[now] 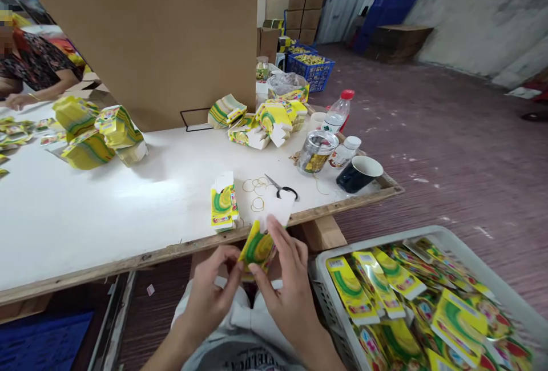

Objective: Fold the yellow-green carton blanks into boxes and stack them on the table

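Just off the table's front edge, above my lap, I hold a small yellow and green printed carton (pixel 257 248) with a white flap standing up. My left hand (pixel 212 285) pinches its left lower edge between thumb and fingers. On the right side, my right hand (pixel 285 268) has its thumb against the carton's lower part and its fingers up along the edge, by the flap. A small stack of similar flat cartons (pixel 223 202) rests on the table near my hands. Beside it lie several rubber bands (pixel 257 204) and scissors (pixel 285 191) with black handles.
At right, a grey plastic crate (pixel 432 231) holds many filled-looking cartons. A dark mug (pixel 358 174), clear jar (pixel 315 153), white bottle (pixel 343 153) and red-capped bottle (pixel 338 113) line the table's right end. Carton bundles (pixel 274 120) sit behind. A tall cardboard sheet (pixel 154 40) partly screens another person.
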Available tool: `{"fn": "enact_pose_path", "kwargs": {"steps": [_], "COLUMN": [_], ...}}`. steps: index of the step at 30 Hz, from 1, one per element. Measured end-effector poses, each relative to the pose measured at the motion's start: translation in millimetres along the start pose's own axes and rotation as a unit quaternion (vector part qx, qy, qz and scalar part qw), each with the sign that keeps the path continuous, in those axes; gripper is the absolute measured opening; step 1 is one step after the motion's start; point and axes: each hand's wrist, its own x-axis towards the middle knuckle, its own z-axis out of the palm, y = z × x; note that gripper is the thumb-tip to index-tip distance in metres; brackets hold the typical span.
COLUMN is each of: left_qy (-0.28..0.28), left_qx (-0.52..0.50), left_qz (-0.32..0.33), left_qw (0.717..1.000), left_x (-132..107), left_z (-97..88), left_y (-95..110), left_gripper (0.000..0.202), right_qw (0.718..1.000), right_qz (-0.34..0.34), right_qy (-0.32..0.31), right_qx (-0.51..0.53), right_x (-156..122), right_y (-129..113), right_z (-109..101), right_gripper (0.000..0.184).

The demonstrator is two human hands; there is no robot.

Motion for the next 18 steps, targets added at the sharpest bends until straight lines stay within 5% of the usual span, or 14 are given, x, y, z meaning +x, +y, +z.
{"fn": "enact_pose_path", "kwargs": {"steps": [5,8,13,18], "left_qy": [-0.011,-0.014,-0.041,-0.127], "left_qx": [-0.057,-0.087,-0.125,-0.307], "left_qz": [-0.018,-0.034,-0.084,-0.178], "left_qw": [0.998,0.996,0.988,0.926], "left_x": [-14,-13,-16,-17], "left_z": [13.3,14.7,18.0,15.8], "left_y": [8,7,5,6], "left_gripper": [0.008,0.009,0.015,0.043], "right_qw": [0.995,0.997,0.994,0.977], "right_qz": [0.046,0.048,0.088,0.13], "right_qy": [-0.021,0.017,-0.009,0.028], "right_qx": [0.089,0.053,0.066,0.168], "right_x": [0,-5,-6,-7], "right_y": [-3,-1,1,-9], "right_z": [-1,-2,-3,1], "right_gripper": [0.047,0.051,0.042,0.03]}}
